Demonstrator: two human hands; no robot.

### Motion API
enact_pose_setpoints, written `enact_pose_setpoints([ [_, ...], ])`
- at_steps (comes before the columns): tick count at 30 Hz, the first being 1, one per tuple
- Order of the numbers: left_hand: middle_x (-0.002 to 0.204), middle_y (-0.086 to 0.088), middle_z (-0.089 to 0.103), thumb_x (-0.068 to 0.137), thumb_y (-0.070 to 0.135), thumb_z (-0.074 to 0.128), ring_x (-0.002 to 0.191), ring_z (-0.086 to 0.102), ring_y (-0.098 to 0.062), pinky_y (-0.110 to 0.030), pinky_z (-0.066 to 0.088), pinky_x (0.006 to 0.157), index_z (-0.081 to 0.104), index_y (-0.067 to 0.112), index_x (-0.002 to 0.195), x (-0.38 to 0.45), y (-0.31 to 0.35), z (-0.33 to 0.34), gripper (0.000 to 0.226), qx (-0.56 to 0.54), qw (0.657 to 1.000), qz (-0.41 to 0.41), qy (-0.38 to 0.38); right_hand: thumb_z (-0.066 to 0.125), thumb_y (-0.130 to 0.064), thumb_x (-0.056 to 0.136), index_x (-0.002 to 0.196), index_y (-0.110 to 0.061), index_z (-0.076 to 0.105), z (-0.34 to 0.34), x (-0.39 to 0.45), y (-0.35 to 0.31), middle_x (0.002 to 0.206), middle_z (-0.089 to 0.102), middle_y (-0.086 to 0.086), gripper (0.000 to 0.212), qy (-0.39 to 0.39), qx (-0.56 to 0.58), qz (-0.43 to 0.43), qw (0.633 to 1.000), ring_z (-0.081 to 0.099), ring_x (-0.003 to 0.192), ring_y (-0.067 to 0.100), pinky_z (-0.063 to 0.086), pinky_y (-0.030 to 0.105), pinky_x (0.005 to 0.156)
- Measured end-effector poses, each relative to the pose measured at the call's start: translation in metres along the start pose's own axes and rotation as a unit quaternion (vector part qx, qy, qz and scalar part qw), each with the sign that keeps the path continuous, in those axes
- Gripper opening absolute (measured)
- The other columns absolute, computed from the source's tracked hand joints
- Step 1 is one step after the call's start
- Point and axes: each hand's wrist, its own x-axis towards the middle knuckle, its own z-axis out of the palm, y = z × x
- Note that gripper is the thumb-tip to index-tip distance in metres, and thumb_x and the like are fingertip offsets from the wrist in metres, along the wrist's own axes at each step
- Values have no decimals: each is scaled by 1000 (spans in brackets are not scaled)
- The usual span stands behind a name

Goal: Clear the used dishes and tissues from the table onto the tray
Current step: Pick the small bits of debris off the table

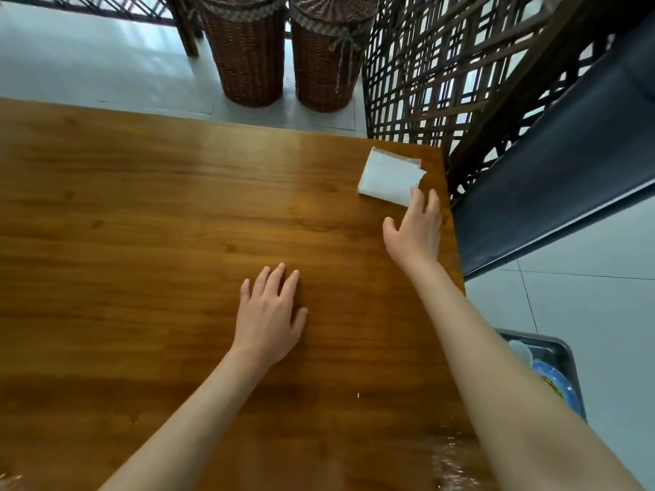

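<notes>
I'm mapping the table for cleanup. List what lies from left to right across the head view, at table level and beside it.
Left hand flat on the wooden table → white tissue pack → right hand touching the pack's near corner → metal tray holding a blue plate, off the table's right edge.

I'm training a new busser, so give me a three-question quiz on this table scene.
1. True or false: the left hand holds a cup.
2. Which hand reaches the white plastic-wrapped tissue pack: A left, B right?
3. Where is the grey metal tray with the blue plate?

Key: 1 false, it lies flat on the brown wooden table. 2 B. 3 Below the table's right edge, partly hidden by the right arm.
</notes>
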Motion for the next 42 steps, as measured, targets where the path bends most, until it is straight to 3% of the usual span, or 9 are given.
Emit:
enact_pose_setpoints([
  [4, 156, -2, 18, 93, 50, 38, 144, 12, -24, -46, 11, 115, 17, 26, 149, -3, 3, -2, 64, 2, 1000, -1, -15, 50, -20, 91, 128, -17, 50, -15, 35, -12, 157, 2, 11, 37, 11, -97, -42, 994, 0, 144, 33, 12, 54, 114],
  [6, 157, -2, 14, 94, 50, 35, 145, 8, -24, -46, 10, 115, 13, 26, 149, -3, 4, -4, 64, 4, 1000, -3, -24, 46, -20, 92, 128, -15, 51, -19, 47, -15, 157, 3, 9, 37, -31, -133, -42, 990, -4, 144, 34, 5, 57, 112],
  [9, 158, -1, 12, 95, 50, 34, 145, 6, -23, -45, 9, 115, 10, 27, 150, -2, 4, -5, 64, 9, 999, -9, -31, 39, -19, 93, 137, -9, 40, -21, 53, -17, 151, 24, 11, 45, -118, -163, -20, 979, 9, 142, 33, 4, 59, 113],
  [11, 158, -1, 11, 95, 50, 34, 145, 5, -23, -45, 8, 115, 9, 27, 150, -3, 6, -7, 64, 9, 999, -13, -36, 38, -19, 94, 135, -8, 39, -21, 51, -15, 142, 37, 11, 43, -125, -143, -18, 982, 25, 136, 31, 7, 58, 113],
  [22, 158, -2, 7, 97, 47, 35, 145, 2, -23, -45, 8, 115, 8, 26, 150, -1, 11, -8, 64, 2, 998, -29, -57, 43, -18, 94, 125, -1, 55, -34, 33, -15, 134, 51, 10, 37, 89, -8, -164, 982, 45, 123, 25, 35, 39, 103],
  [31, 158, -2, 7, 96, 47, 35, 145, 2, -23, -45, 10, 115, 7, 26, 150, 0, 11, -5, 64, 6, 998, -37, -56, 59, -24, 89, 92, -7, 72, -61, 23, -23, 92, 70, 6, 21, 236, 64, -175, 954, 59, 90, 22, 40, 26, 79],
  [36, 158, -2, 8, 96, 47, 35, 145, 3, -23, -46, 10, 115, 8, 26, 150, 0, 9, -3, 64, 2, 998, -36, -51, 64, -13, 84, 85, -11, 57, -55, 6, -16, 84, 59, 0, 8, 96, 132, -145, 976, 53, 79, 11, 42, 17, 66],
  [39, 158, -2, 8, 96, 48, 36, 145, 3, -24, -46, 11, 115, 9, 27, 150, 1, 10, -3, 64, 3, 998, -37, -51, 57, -5, 85, 92, -14, 50, -43, -3, -7, 93, 49, -3, 13, -18, 193, -54, 979, 49, 78, 9, 39, 16, 58],
  [42, 158, -2, 8, 96, 48, 36, 145, 4, -24, -46, 11, 115, 9, 27, 150, 1, 9, -3, 64, 8, 998, -39, -53, 50, -2, 86, 97, -16, 48, -30, -10, 2, 94, 49, -1, 17, -60, 205, 12, 977, 49, 73, 8, 38, 19, 53],
])
